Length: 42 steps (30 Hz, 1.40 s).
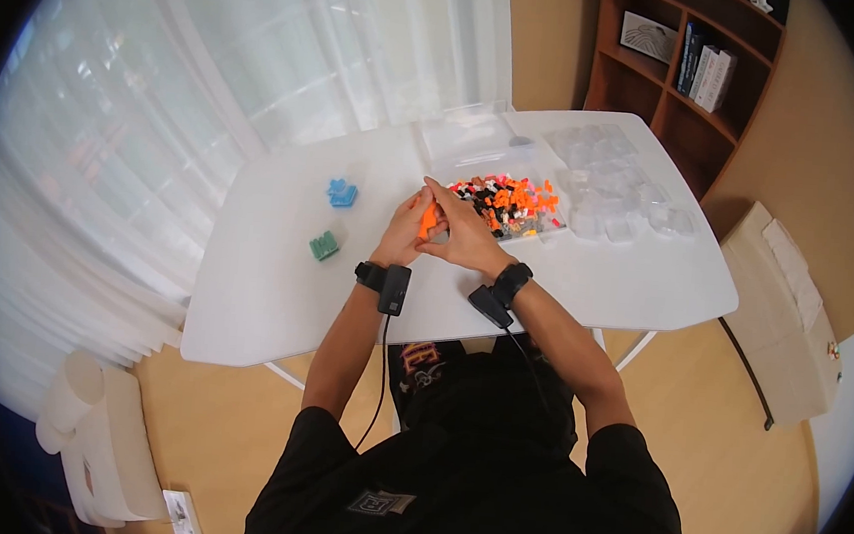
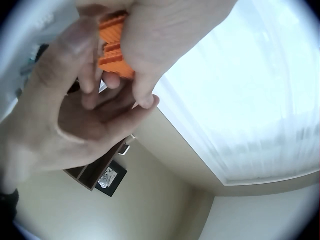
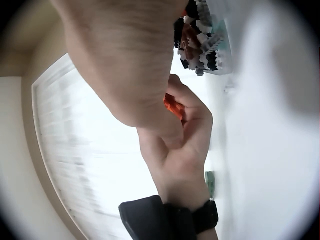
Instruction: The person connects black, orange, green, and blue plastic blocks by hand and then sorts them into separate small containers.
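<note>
Over the front middle of the white table, both hands are together around an orange piece of ribbed toy building blocks. My left hand grips the orange blocks from the left, its fingers curled round them. From the other side comes my right hand, its thumb and fingers bent in against the same piece. Much of the piece is hidden between the palms; in the right wrist view only a sliver of orange shows. To the left stand a green block build and a light blue one.
Just beyond the right hand sits a clear tray heaped with orange, black, white and pink blocks. Its clear lid lies behind it. Several clear plastic containers cover the right back of the white table. Sheer curtains hang behind.
</note>
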Tool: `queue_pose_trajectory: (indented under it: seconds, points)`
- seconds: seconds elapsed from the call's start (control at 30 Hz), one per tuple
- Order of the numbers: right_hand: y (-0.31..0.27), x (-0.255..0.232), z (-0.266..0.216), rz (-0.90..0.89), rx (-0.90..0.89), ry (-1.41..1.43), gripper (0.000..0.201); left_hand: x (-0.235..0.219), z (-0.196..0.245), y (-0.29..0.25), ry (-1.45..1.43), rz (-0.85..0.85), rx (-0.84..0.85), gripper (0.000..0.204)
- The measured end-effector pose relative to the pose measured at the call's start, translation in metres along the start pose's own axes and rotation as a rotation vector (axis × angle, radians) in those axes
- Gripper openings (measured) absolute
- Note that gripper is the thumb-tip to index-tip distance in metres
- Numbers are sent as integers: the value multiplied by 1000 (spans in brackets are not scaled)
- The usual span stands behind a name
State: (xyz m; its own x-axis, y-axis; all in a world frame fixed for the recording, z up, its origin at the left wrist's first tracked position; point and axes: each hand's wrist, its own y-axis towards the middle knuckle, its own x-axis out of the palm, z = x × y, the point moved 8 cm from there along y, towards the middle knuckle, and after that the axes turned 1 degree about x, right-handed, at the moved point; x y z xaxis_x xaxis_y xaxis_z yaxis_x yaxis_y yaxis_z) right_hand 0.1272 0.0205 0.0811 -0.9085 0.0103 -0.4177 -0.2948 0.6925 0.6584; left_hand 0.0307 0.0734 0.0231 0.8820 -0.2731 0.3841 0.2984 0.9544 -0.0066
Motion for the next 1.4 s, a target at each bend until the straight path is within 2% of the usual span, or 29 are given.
queue_pose_trajectory:
  seconds: [0.03, 0.1, 0.17, 0.3, 0.37, 0.4, 0.47, 0.53, 0.6, 0.7, 0.77, 0.8, 0.87, 1.0, 1.07, 1.2, 1.4]
  points:
    - [0, 1, -3, -15, -24, -30, 92, -2, 0, -1, 2, -2, -4, 41]
    - [1, 3, -3, -32, -44, -60, 95, 9, -1, -5, 8, -183, -37, 53]
    - [0, 4, 5, -24, 2, -91, 91, 11, -2, -4, 16, -148, -23, 57]
    - [-2, 4, 10, 18, -20, -140, 82, 15, -1, -5, -27, -108, 3, 64]
    - [-2, -1, 11, 102, -47, -140, 71, 10, -5, -1, -51, -160, -17, 62]
    - [-2, -2, 10, 103, -47, -140, 71, 14, -4, -2, -75, -211, -37, 61]
    - [-2, -7, 6, 114, -77, -75, 58, 17, -2, -3, -145, -243, -47, 56]
    - [-2, -12, 5, 129, -61, -22, 58, 18, 0, -3, -216, -272, -56, 51]
    - [-2, -17, 7, 144, -46, 32, 57, 24, 5, -5, -294, -424, -48, 44]
    - [-1, -22, 11, 179, 2, 53, 60, 22, 5, -7, -219, -436, -52, 41]
    - [-1, -18, 21, 101, 190, 195, 61, 24, 7, -10, -195, -390, -39, 41]
    - [-1, -18, 22, 102, 189, 195, 61, 23, 9, -11, -173, -343, -28, 40]
    - [-1, -19, 20, 97, 119, 189, 60, 21, 7, -11, -154, -352, -38, 39]
    - [-2, -17, 19, 98, 93, 157, 61, 17, 4, -9, -112, -361, -59, 38]
    - [-3, -20, 11, 124, -6, 4, 62, 17, 2, -10, -97, -345, -75, 38]
    - [-2, -22, 13, 112, 10, -8, 63, 15, -3, -10, -103, -343, -124, 37]
    - [-1, -19, 13, 95, 0, 22, 63, 11, -5, -6, -64, -339, -111, 35]
